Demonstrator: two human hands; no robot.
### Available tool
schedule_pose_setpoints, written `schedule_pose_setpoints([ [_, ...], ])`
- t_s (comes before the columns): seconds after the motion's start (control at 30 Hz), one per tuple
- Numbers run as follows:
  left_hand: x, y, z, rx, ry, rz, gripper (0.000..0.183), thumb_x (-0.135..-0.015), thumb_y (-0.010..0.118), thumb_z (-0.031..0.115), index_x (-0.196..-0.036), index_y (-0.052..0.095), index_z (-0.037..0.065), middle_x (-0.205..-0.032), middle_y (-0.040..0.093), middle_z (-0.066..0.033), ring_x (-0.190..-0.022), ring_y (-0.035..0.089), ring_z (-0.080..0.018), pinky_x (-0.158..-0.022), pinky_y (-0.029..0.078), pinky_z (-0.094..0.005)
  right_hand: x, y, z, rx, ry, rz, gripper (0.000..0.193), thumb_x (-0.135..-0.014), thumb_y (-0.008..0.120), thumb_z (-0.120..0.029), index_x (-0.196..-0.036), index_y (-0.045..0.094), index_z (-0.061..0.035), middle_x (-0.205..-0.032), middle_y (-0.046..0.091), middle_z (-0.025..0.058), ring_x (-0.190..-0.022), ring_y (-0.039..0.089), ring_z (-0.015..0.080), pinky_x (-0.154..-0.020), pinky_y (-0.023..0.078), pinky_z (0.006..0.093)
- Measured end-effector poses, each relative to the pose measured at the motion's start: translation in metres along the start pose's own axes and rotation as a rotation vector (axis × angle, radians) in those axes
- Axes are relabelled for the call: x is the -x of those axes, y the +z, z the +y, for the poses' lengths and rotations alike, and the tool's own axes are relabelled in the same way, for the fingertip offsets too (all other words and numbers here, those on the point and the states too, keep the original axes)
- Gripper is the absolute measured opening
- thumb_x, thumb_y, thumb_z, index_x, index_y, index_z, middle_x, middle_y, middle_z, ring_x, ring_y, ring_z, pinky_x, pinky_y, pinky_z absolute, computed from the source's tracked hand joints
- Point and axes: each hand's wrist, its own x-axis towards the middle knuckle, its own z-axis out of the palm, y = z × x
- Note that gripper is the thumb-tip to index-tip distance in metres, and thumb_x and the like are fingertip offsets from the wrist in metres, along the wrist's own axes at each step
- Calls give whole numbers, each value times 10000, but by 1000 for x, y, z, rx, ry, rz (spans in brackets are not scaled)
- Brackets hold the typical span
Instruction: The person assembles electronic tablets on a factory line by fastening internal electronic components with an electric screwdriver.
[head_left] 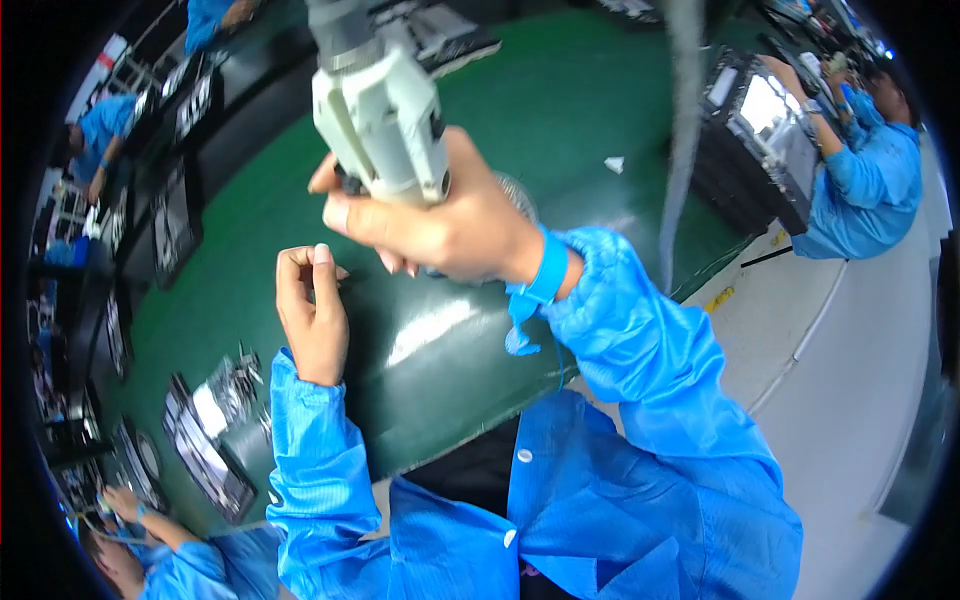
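My right hand (465,220) is wrapped round the lower part of a white electric screwdriver (375,115) with a grey top, held upright above the green table mat (560,110). The tool's lower end is hidden by my hand. A blue wrist strap (545,275) circles my right wrist. Lower and to the left, my left hand (315,315) is close over the mat, its fingers curled and the thumb near the index finger. Whatever it may pinch is too small to make out. Behind my right hand, the edge of a round silvery dish (515,195) shows.
A clear bag of metal parts (235,390) lies by a black tray-like part (205,450) at left. More black panels (175,225) line the far left. A grey band (683,150) hangs at right, near stacked black trays (730,150) and a co-worker (870,180). A white scrap (614,164) lies on the mat.
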Motion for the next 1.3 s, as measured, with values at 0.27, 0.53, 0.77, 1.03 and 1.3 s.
schedule_pose_setpoints([
  [0.27,-270,80,-76,-419,-401,-27,1022,-679,697,782,-1157,584,-114,-1263,589,-300,-1184,586,-433,-1001,472,-433,-6,-33,-10,117,-26,176,141,-866,711,-100,-970,671,-15,-696,639,15,-548,587,83,-491,462,261],
  [0.53,-337,191,-70,-426,-453,-82,625,-662,878,403,-1026,698,-72,-1130,689,-221,-1024,683,-328,-864,550,-388,-4,-50,-12,231,-67,247,150,-901,659,-52,-1033,641,18,-654,609,20,-529,576,73,-464,450,224],
  [0.77,-333,98,-124,302,-217,237,440,-848,669,177,-1128,585,-151,-1093,672,-228,-1005,674,-335,-780,553,-472,0,-12,-6,143,-13,184,123,-880,668,-49,-974,645,28,-710,630,75,-490,562,103,-437,442,246],
  [1.03,-42,-69,81,429,-232,81,523,-972,611,110,-1413,389,-63,-1267,615,-172,-1098,639,-212,-921,543,-324,-7,-31,-12,242,-101,229,270,-884,596,-124,-1019,624,109,-818,644,171,-492,524,132,-451,408,257],
  [1.3,146,-18,80,376,-448,216,635,-919,637,75,-1460,350,-90,-1454,462,-242,-1284,507,-290,-1099,364,-387,-5,-27,-10,301,-139,175,334,-917,592,-181,-1054,648,118,-803,665,156,-521,523,120,-465,384,256],
])
